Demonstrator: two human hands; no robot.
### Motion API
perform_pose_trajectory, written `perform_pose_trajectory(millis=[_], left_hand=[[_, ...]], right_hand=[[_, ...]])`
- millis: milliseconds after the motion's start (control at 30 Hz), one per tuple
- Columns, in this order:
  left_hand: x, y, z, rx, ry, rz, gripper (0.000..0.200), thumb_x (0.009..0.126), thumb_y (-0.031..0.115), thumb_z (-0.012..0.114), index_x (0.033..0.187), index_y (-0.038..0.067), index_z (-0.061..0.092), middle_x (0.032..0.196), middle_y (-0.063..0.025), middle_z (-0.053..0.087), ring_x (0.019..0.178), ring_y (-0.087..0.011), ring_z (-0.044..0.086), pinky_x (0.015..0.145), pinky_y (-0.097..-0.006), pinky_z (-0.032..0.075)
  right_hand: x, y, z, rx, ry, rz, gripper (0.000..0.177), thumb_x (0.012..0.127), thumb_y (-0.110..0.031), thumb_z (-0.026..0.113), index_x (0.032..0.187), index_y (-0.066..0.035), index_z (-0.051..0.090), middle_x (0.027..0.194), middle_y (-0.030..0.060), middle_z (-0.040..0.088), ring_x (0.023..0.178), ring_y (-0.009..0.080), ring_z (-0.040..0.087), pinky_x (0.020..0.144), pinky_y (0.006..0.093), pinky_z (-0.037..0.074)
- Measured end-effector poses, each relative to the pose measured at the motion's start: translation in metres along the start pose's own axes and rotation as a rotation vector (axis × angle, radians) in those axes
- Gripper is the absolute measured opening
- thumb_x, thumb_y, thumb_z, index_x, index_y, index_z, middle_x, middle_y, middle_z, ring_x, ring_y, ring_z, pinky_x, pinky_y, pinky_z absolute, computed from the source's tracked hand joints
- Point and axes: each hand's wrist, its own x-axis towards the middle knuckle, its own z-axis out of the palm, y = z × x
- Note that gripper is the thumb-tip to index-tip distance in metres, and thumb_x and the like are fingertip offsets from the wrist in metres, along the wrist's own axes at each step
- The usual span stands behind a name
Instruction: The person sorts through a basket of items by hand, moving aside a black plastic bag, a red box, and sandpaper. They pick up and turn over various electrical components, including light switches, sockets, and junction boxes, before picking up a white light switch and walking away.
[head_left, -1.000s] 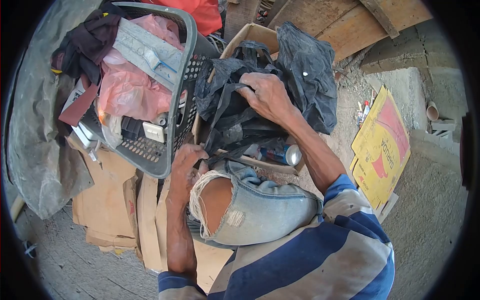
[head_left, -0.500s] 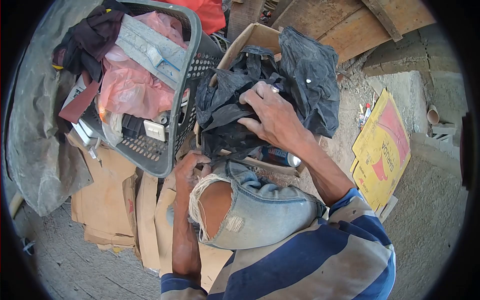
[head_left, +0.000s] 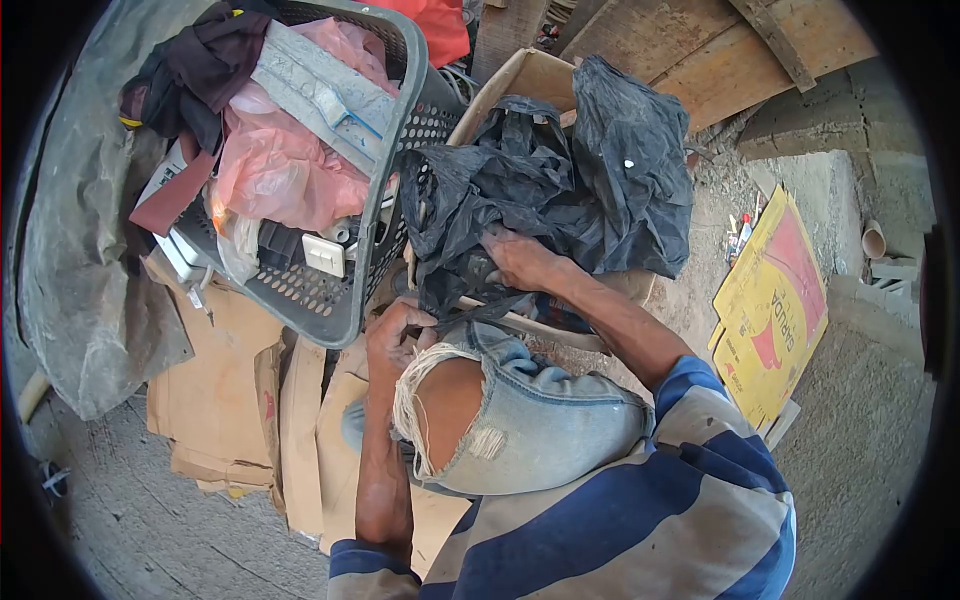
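A crumpled black plastic bag [head_left: 625, 200] fills a cardboard box [head_left: 530, 78] in front of my knee. My left hand [head_left: 397, 332] is closed on the bag's near edge beside the torn jeans knee. Reaching into the bag's folds is my right hand [head_left: 525, 262], palm down, its fingertips hidden by the black plastic. What those fingers touch cannot be made out. Part of a dark can [head_left: 562, 312] shows under my right wrist, at the box's near side.
At the left stands a grey plastic basket [head_left: 345, 325] holding pink plastic bags [head_left: 285, 175], dark cloth [head_left: 205, 65] and a white switch plate [head_left: 323, 256]. Flattened cardboard [head_left: 215, 385] lies below it. A yellow carton sheet [head_left: 775, 310] lies at the right, near wooden boards [head_left: 730, 60].
My right hand has moved down and nearer me, from on top of the bag into its folds. My left hand stays at the bag's edge. The view has shifted slightly.
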Motion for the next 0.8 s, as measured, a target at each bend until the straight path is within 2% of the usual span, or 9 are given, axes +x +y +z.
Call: perform_pose_trajectory(millis=[33, 67, 167, 233, 333, 367, 533, 600, 800], left_hand=[[0.0, -0.001, 0.0, -0.006, -0.003, 0.002, 0.019, 0.073, -0.011, 0.067, 0.084, 0.002, 0.059, 0.084, -0.0074, 0.062, 0.072, -0.0145, 0.059, 0.066, -0.0258, 0.047], [-0.001, -0.001, -0.001, -0.007, -0.011, -0.014, 0.018, 0.073, -0.01, 0.067, 0.084, 0.002, 0.059, 0.084, -0.0074, 0.063, 0.073, -0.0144, 0.059, 0.067, -0.0255, 0.047], [-0.002, 0.0, -0.005, -0.016, -0.033, -0.042, 0.017, 0.074, -0.01, 0.068, 0.083, 0.002, 0.059, 0.084, -0.0073, 0.063, 0.074, -0.0142, 0.059, 0.068, -0.0253, 0.047], [-0.001, 0.006, -0.009, -0.016, -0.054, -0.053, 0.016, 0.075, -0.009, 0.068, 0.082, 0.002, 0.059, 0.083, -0.0073, 0.063, 0.074, -0.0142, 0.06, 0.068, -0.0254, 0.047], [0.003, 0.015, -0.014, 0.041, -0.132, -0.06, 0.015, 0.074, -0.009, 0.067, 0.081, 0.002, 0.058, 0.082, -0.0069, 0.062, 0.073, -0.014, 0.059, 0.067, -0.0259, 0.047], [0.005, 0.014, -0.015, 0.071, -0.159, -0.043, 0.016, 0.073, -0.009, 0.066, 0.081, 0.002, 0.058, 0.081, -0.0066, 0.061, 0.072, -0.0137, 0.059, 0.066, -0.026, 0.047], [0.009, 0.023, -0.011, 0.097, -0.178, -0.1, 0.017, 0.07, -0.009, 0.063, 0.082, 0.002, 0.056, 0.078, -0.0056, 0.058, 0.067, -0.0115, 0.056, 0.061, -0.0252, 0.045], [0.008, 0.023, -0.01, 0.071, -0.144, -0.123, 0.018, 0.072, -0.009, 0.062, 0.084, 0.003, 0.055, 0.069, -0.0032, 0.054, 0.059, -0.0075, 0.05, 0.056, -0.0231, 0.042], [0.003, 0.017, -0.003, -0.054, -0.066, -0.27, 0.015, 0.078, -0.009, 0.057, 0.087, 0.003, 0.054, 0.06, 0.005, 0.046, 0.055, -0.0019, 0.039, 0.05, -0.0213, 0.033]], right_hand=[[0.0, 0.0, 0.004, -0.046, -0.013, 0.003, 0.074, 0.084, -0.018, 0.071, 0.143, -0.001, 0.03, 0.127, 0.035, 0.052, 0.121, 0.0444, 0.052, 0.1, 0.0479, 0.044], [0.0, 0.004, 0.003, -0.05, -0.014, 0.007, 0.074, 0.084, -0.018, 0.071, 0.143, -0.001, 0.03, 0.127, 0.035, 0.052, 0.121, 0.0444, 0.052, 0.1, 0.0479, 0.044], [0.003, -0.005, -0.025, 0.248, -0.198, 0.173, 0.069, 0.083, -0.018, 0.072, 0.137, 0.004, 0.037, 0.125, 0.0341, 0.054, 0.121, 0.0437, 0.053, 0.1, 0.0466, 0.044], [0.004, 0.001, -0.023, 0.372, -0.05, 0.165, 0.054, 0.081, -0.021, 0.074, 0.122, 0.006, 0.051, 0.116, 0.03, 0.06, 0.115, 0.0418, 0.057, 0.095, 0.0446, 0.046], [0.015, -0.001, -0.031, 0.403, 0.043, 0.229, 0.046, 0.078, -0.024, 0.075, 0.108, 0.007, 0.058, 0.109, 0.0269, 0.063, 0.108, 0.0386, 0.061, 0.09, 0.0414, 0.047], [0.013, 0.0, -0.042, 0.438, -0.045, 0.356, 0.046, 0.075, -0.029, 0.075, 0.101, 0.006, 0.062, 0.104, 0.0257, 0.066, 0.1, 0.0357, 0.063, 0.085, 0.0399, 0.048], [0.022, 0.022, -0.026, 0.472, 0.05, 0.36, 0.046, 0.074, -0.038, 0.071, 0.091, 0.005, 0.069, 0.092, 0.0241, 0.069, 0.089, 0.0335, 0.067, 0.081, 0.0401, 0.05], [0.027, 0.029, -0.021, 0.605, -0.066, 0.464, 0.045, 0.077, -0.037, 0.069, 0.094, 0.004, 0.071, 0.091, 0.0217, 0.071, 0.088, 0.0325, 0.068, 0.081, 0.0396, 0.051], [0.044, 0.021, -0.019, 0.346, 0.007, 0.448, 0.033, 0.086, -0.029, 0.058, 0.093, 0.0, 0.073, 0.091, 0.0204, 0.071, 0.092, 0.0347, 0.068, 0.083, 0.0403, 0.051]])
